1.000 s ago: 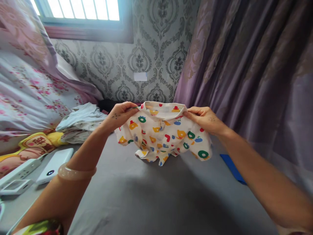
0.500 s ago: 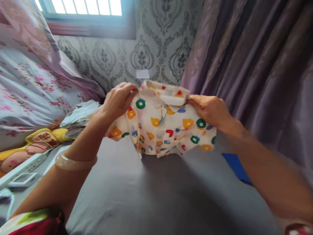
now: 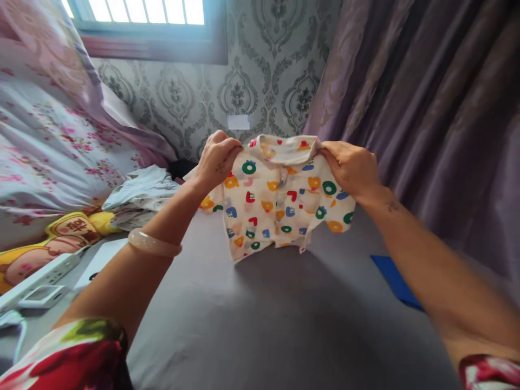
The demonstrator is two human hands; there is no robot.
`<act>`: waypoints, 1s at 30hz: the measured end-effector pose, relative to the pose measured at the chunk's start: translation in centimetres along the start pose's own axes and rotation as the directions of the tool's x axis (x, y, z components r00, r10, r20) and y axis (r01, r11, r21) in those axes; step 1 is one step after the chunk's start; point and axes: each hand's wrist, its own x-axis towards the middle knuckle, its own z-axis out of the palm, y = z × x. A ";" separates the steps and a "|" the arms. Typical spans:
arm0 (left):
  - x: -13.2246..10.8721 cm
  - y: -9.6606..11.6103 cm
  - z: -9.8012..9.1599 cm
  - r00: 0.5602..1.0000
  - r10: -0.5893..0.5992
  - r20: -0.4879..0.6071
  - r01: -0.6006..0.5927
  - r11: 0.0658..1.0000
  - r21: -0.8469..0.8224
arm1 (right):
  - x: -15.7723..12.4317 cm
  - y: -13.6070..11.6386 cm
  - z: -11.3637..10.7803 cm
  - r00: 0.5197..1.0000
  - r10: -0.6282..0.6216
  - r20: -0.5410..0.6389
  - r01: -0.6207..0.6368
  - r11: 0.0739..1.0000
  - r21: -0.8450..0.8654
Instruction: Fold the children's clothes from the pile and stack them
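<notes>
A small cream shirt (image 3: 280, 200) printed with red, yellow, blue and green shapes hangs in the air above the grey bed sheet (image 3: 260, 325). My left hand (image 3: 217, 158) pinches its left shoulder, fingers closed on the cloth. My right hand (image 3: 351, 167) pinches the right shoulder the same way. The collar runs between both hands and the hem hangs just above the sheet. A pale bangle (image 3: 153, 245) circles my left wrist.
A crumpled light cloth pile (image 3: 140, 195) lies at the left, beside flowered bedding (image 3: 44, 151). A white power strip (image 3: 38, 273) and a small white device (image 3: 40, 295) sit at the left edge. A blue flat item (image 3: 396, 281) lies at right under purple curtains (image 3: 426, 108).
Both hands lifted the shirt off the sheet and spread it out; it now hangs flatter and higher, held by its shoulders.
</notes>
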 end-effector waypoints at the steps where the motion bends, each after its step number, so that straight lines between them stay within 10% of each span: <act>1: 0.0 0.0 0.1 1.000 -0.015 -0.027 0.015 1.000 0.007 | 0.0 0.1 0.1 1.000 0.019 -0.023 -0.019 1.000 -0.008; 11: -0.2 2.4 -1.8 0.969 -0.025 -0.247 0.053 0.993 0.105 | -1.1 0.1 -1.6 0.993 0.028 -0.116 -0.032 0.999 -0.027; 21: -1.6 6.8 -11.3 0.921 0.190 -0.339 -0.045 0.919 0.392 | -1.6 -2.7 -11.2 0.981 -0.056 -0.184 0.084 0.986 0.145; 26: 0.9 7.1 -13.3 0.976 0.097 -0.196 -0.027 0.942 0.334 | 0.4 -2.3 -11.9 0.990 0.118 0.073 -0.139 0.820 0.556; 30: 0.5 3.6 -8.5 0.995 0.093 -0.047 -0.084 0.984 0.157 | 0.4 -0.4 -6.6 0.903 0.088 0.421 -0.374 0.645 0.667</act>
